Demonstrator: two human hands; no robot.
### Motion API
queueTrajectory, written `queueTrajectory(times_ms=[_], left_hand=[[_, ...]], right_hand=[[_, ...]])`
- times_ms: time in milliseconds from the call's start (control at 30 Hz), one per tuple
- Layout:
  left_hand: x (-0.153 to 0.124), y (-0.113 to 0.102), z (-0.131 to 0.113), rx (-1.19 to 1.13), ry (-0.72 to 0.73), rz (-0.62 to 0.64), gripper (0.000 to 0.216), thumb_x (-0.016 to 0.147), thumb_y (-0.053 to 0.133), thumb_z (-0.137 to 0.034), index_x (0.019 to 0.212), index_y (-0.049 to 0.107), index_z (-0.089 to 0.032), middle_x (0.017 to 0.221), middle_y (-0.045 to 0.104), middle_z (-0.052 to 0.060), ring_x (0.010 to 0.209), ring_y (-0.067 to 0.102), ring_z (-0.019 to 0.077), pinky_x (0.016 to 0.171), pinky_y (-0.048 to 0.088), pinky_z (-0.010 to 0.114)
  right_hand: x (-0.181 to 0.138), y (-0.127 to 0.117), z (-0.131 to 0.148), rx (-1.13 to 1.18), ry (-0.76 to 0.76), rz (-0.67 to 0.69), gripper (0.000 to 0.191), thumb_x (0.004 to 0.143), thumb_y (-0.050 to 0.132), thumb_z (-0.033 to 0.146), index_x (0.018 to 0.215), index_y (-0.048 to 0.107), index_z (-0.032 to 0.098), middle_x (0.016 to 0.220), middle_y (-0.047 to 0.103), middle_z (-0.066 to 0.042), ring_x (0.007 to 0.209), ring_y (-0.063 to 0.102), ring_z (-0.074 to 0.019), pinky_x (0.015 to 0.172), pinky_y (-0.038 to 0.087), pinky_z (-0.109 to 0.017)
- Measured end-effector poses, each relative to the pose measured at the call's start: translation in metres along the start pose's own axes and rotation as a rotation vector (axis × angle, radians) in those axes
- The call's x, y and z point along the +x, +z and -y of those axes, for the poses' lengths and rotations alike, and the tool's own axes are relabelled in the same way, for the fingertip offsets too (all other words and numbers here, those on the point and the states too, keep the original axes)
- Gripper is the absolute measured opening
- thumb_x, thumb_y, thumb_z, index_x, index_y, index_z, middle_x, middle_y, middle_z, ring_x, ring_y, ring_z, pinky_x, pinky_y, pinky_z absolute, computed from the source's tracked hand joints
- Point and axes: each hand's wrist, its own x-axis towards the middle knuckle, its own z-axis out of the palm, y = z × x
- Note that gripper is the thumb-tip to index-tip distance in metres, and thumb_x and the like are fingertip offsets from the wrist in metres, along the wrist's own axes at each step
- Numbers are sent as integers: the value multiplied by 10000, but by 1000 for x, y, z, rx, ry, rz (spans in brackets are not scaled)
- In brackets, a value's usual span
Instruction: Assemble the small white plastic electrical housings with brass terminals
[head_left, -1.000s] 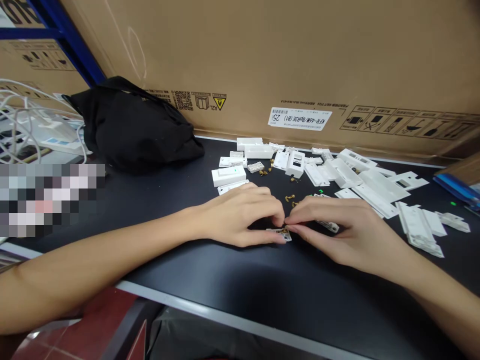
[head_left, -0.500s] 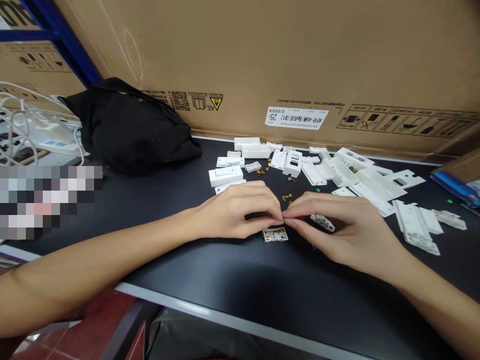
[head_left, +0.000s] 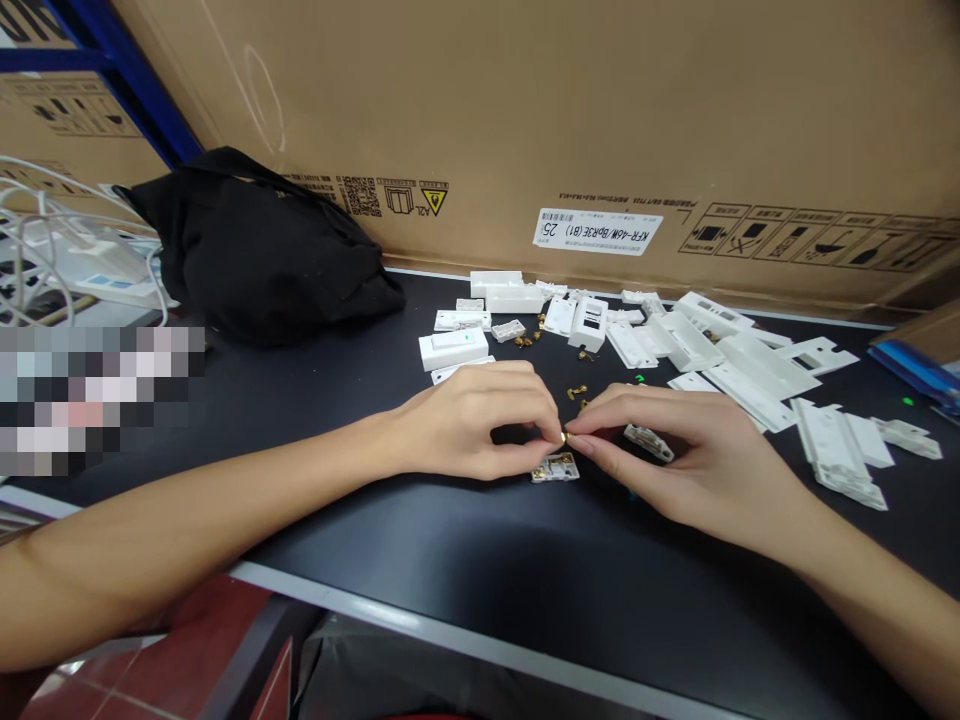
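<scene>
A black bag [head_left: 270, 255] slumps at the far left before a large cardboard box [head_left: 525, 110] bearing an upside-down white label [head_left: 598, 232]. White cables [head_left: 52, 225] tangle left of the bag, a blue object [head_left: 911, 368] lies at the right, and red floor [head_left: 191, 625] shows near left.

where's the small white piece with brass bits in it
In the head view, the small white piece lies on the dark tabletop, slightly right of centre, just below the fingertips of the left hand and right hand.

Kinda dim, soft light, fuzzy shadow [head_left: 517, 585] on the smooth black tabletop [head_left: 360, 535]. Fine print [head_left: 600, 204] on the big brown cardboard box [head_left: 465, 100] is mushy, plus 1 pixelated patch [head_left: 97, 400] at left.
</scene>
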Motion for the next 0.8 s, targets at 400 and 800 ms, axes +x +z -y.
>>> queueTrajectory(times_ms=[400,800], left_hand=[[-6,-8,-1,75,-162,356,276,899,725,-402,1023,577,-204,965,686,39,868,637,200,791,478,327],[-7,-5,1,46,-60,371,118,979,629,-291,944,679,-190,928,702,62,870,638,190,813,481,321]], right_hand=[[2,-5,2,-100,-25,163,163,982,588,239,940,746,235,885,746,-32,763,688,-180,705,516,-322],[3,-1,7,-207,-107,252,214,981,533,175,908,731,214,872,691,-39,773,663,-172,681,490,-295]])
